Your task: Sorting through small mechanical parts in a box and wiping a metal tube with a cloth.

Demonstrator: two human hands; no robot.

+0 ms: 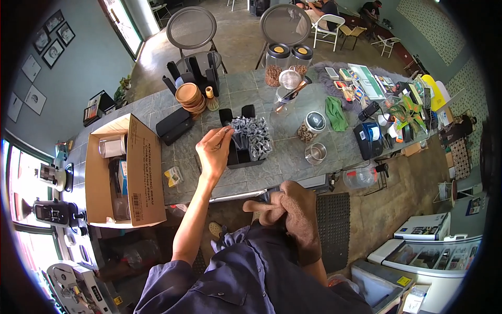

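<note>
Currently | left hand [213, 150] | grey packets [258, 137]: just right of fingertips [228, 130]

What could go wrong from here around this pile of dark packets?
The dark packets rise above the rim of the black holder, so the left hand, right beside them, might brush some out. The small cup stands near the front edge of the counter; a careless sweep of the right hand could knock it off.
</note>
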